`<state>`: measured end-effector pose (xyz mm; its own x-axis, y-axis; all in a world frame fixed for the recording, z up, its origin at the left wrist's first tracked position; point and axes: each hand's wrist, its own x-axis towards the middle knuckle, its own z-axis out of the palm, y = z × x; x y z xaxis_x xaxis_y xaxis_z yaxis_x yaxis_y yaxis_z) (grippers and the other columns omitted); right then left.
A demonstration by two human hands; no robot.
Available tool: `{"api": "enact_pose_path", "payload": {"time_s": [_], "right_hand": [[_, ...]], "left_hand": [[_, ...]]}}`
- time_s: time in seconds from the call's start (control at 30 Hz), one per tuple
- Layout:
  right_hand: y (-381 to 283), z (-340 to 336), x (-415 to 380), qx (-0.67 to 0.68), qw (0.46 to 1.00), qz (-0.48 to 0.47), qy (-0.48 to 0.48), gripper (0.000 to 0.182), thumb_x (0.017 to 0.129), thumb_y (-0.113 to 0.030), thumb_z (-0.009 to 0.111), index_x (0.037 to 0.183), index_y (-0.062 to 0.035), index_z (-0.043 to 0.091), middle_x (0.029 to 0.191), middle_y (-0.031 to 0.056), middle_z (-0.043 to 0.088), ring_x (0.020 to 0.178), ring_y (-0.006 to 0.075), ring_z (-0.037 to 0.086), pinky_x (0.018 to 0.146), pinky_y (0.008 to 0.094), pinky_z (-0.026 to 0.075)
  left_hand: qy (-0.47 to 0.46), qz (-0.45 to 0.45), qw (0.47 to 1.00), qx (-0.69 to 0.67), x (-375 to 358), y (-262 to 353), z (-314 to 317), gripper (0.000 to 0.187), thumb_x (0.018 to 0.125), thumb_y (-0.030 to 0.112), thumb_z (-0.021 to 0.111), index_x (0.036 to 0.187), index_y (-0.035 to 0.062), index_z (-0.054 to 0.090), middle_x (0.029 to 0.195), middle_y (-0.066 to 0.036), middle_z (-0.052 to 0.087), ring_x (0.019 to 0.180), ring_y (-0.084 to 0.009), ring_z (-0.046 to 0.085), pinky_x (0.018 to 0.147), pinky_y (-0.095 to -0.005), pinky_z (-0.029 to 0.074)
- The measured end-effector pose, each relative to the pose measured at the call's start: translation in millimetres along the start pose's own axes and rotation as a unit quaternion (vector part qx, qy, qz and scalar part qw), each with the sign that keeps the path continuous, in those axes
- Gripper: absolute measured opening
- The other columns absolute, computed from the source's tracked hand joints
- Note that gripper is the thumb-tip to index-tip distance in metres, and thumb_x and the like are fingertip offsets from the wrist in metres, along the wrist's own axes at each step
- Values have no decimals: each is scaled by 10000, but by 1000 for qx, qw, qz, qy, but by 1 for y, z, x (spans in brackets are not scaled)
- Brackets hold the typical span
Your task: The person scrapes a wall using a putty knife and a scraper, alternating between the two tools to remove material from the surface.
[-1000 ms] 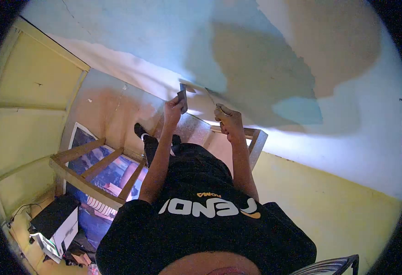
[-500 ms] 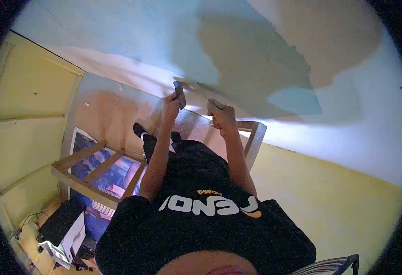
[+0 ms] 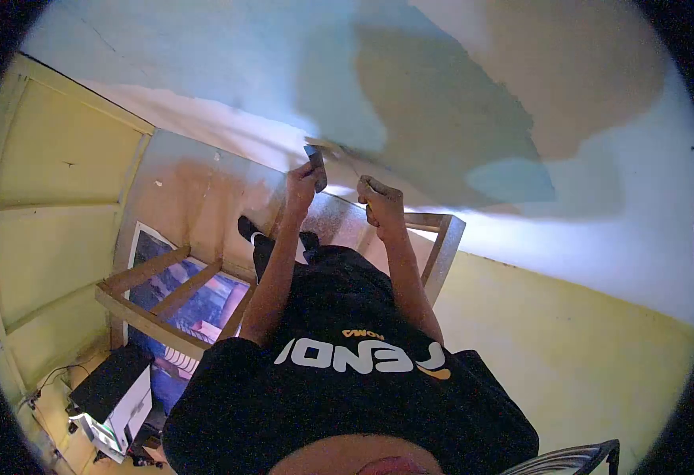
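My left hand (image 3: pixel 303 185) is raised and shut on a small dark scraper plate (image 3: pixel 314 165), held close to the wall. My right hand (image 3: pixel 379 198) is just to its right, shut on a putty knife (image 3: pixel 347 162) whose thin blade points up-left toward the plate. Both tools meet at the lower edge of a large grey-green wet patch (image 3: pixel 442 127) on the pale blue wall. My black shirt with white lettering (image 3: pixel 355 356) fills the bottom of the view.
I stand on a wooden trestle (image 3: pixel 440 245) beside the wall. A wooden frame (image 3: pixel 165 305) lies over a printed sheet below on the left. A black and white box (image 3: pixel 113 388) sits at the lower left. The lower wall (image 3: pixel 592 356) is yellow.
Both hands have stayed together at the patch's edge, shifting slightly; the putty knife blade has drawn in toward the plate. The view has swayed a little.
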<state>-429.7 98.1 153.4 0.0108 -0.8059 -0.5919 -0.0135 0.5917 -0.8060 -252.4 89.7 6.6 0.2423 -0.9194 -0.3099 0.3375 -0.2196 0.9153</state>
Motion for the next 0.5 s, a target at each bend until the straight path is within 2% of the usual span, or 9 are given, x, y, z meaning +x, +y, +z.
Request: {"api": "enact_pose_path", "payload": {"time_s": [0.17, 0.27, 0.37, 0.5], "right_hand": [[6, -2, 1, 0, 1000, -13, 4, 317, 857, -241, 718, 1106, -46, 696, 699, 35, 586, 389, 30, 348, 344, 220, 240], [21, 0, 15, -57, 996, -70, -4, 336, 859, -246, 718, 1119, -35, 690, 689, 30, 584, 386, 34, 345, 345, 221, 244], [15, -6, -1, -13, 999, -27, 21, 342, 862, -238, 711, 1133, -30, 685, 667, 18, 567, 387, 37, 343, 348, 226, 247], [19, -2, 6, -33, 998, -57, 18, 354, 852, -226, 717, 1145, -30, 682, 646, 10, 544, 388, 39, 341, 350, 231, 247]], "left_hand": [[9, -9, 1000, -7, -2, 0, -2, 240, 869, 35, 579, 1065, -47, 692, 863, -12, 658, 766, -86, 568, 694, -252, 470], [-14, -4, 1000, -17, -3, -5, -2, 237, 869, 34, 575, 1059, -40, 695, 866, -18, 667, 766, -92, 575, 698, -254, 474], [-13, 4, 1000, 2, 0, -3, -7, 239, 869, 24, 563, 1059, -39, 694, 868, -23, 673, 762, -88, 574, 692, -247, 471], [-14, 2, 1000, 6, -5, 1, -9, 244, 871, 16, 555, 1064, -45, 689, 861, -21, 670, 748, -83, 566, 677, -241, 464]]}}
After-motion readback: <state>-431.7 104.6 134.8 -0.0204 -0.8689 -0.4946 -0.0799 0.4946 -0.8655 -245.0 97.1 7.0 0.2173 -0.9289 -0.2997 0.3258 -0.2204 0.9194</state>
